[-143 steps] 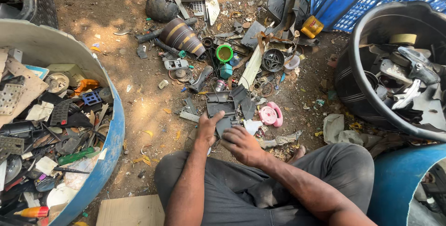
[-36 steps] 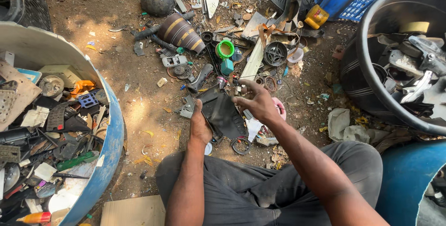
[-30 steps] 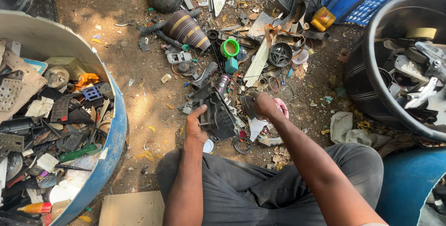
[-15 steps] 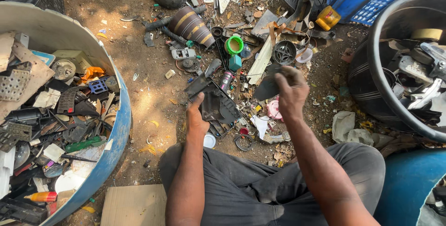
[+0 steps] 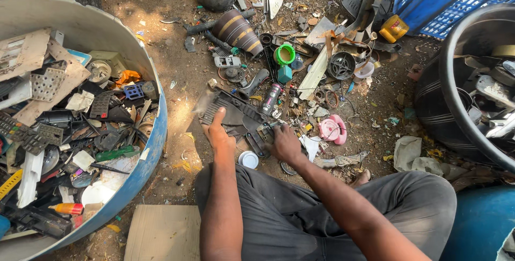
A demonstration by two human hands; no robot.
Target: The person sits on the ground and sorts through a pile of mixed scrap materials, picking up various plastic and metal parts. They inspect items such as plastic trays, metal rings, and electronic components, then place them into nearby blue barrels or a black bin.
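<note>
Now both hands (image 5: 252, 135) gripping black plastic panel (image 5: 232, 113).

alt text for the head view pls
Seen from above, a seated person's left hand and right hand press on a dark plastic panel lying on dirt among scattered scrap. A blue drum of plastic scrap stands to the left.

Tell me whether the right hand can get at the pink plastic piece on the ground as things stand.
Probably yes. The right hand rests on the dark plastic panel, and the pink plastic piece lies just to its right in the open, with only small scraps between them.
</note>
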